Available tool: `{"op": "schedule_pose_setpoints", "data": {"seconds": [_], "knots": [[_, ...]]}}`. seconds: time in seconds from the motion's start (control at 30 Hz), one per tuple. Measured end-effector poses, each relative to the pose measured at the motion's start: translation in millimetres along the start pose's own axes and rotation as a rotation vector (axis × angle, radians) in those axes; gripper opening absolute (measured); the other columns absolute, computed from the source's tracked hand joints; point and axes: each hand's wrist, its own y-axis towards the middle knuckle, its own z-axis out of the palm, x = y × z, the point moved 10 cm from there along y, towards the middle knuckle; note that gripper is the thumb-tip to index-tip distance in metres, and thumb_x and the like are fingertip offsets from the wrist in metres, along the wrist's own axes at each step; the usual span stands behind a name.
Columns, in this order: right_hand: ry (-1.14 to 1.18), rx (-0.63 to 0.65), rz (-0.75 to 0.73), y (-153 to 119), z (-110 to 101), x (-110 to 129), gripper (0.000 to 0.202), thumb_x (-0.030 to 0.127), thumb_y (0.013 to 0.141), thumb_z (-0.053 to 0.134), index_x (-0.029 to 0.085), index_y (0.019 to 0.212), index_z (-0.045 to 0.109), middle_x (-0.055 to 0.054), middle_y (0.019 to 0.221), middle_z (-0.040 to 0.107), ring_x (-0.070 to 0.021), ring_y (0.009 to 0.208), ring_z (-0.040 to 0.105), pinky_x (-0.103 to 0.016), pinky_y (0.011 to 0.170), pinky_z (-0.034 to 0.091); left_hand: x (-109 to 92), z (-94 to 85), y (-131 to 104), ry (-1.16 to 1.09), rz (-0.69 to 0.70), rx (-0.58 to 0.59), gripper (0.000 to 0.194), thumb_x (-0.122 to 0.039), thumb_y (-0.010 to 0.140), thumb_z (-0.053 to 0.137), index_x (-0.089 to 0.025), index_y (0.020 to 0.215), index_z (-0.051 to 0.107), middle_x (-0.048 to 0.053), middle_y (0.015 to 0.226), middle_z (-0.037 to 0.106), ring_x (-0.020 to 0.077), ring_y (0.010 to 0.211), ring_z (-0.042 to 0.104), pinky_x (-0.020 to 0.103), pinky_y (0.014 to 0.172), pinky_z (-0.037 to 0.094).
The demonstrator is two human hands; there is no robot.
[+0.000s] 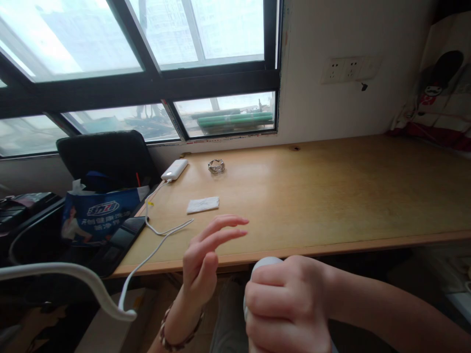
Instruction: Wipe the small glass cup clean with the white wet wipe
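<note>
Head view, near to far. My right grip [287, 304] is curled tight round a pale rounded object [267, 262], mostly hidden by knuckles, out in front of the worktop [331, 196] edge. Risk: looks smooth; a loosened finger could let it slip and drop short of the edge. My left grip [202, 255] is spread, thumb apart from fingers, holding nothing; whether it touches the worktop I cannot tell. White cable [69, 269] loops to its left: a careless sweep might snag it. Folded tissue [202, 204] just beyond, light, easily brushed aside. Power bank [175, 169] sits at the left edge; a tugged cable could pull it off. Silvery ring-shaped piece [216, 166] beside it, well beyond reach of a slip.
</note>
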Motion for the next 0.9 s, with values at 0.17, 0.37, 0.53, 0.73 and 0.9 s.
{"op": "schedule_pose_setpoints", "data": {"seconds": [0.17,0.37,0.53,0.73,0.9], "knots": [[-0.067,-0.047,-0.08,-2,-4,4,0.043,0.042,0.066,0.059,0.02,0.047,0.028,0.004,0.05,0.034,-0.0089,0.05,0.035,-0.025,0.044,0.033,86,7.7,-8,0.446,-0.233,0.13,0.033,-0.039,0.082,0.038,-0.021,0.105,0.053,0.007,0.117,0.048,0.0218,0.111,0.041,0.038,0.093,0.032],[-0.109,-0.107,-0.091,0,-9,4,0.047,0.049,0.065,0.056,0.02,0.047,0.025,0.003,0.051,0.035,-0.0092,0.049,0.037,-0.025,0.042,0.032,189,-13.7,-44,0.965,-0.481,0.213,0.052,-0.049,0.078,0.038,-0.014,0.116,0.044,0.017,0.127,0.036,0.0337,0.121,0.024,0.051,0.093,0.024],[-0.139,-0.062,-0.09,3,-9,2,0.043,0.05,0.069,0.053,0.02,0.049,0.029,0.004,0.048,0.032,-0.0092,0.048,0.038,-0.025,0.041,0.032,212,-7.0,-60,0.953,-0.495,0.408,0.046,-0.048,0.081,0.032,-0.017,0.112,0.046,0.013,0.116,0.046,0.0284,0.112,0.037,0.046,0.09,0.029],[-0.127,-0.05,-0.08,0,-6,1,0.041,0.05,0.068,0.054,0.02,0.05,0.032,0.003,0.048,0.035,-0.0099,0.049,0.039,-0.025,0.041,0.031,198,8.0,-51,0.891,-0.353,0.39,0.047,-0.047,0.081,0.032,-0.015,0.113,0.044,0.014,0.12,0.042,0.0263,0.115,0.034,0.041,0.093,0.029],[-0.098,-0.053,-0.079,-3,-3,2,0.043,0.052,0.069,0.051,0.02,0.049,0.03,0.003,0.049,0.035,-0.0104,0.049,0.039,-0.026,0.042,0.03,218,-1.6,-45,1.01,-0.413,0.245,0.061,-0.051,0.078,0.036,-0.008,0.122,0.035,0.024,0.129,0.028,0.0364,0.122,0.021,0.05,0.092,0.024]]}}
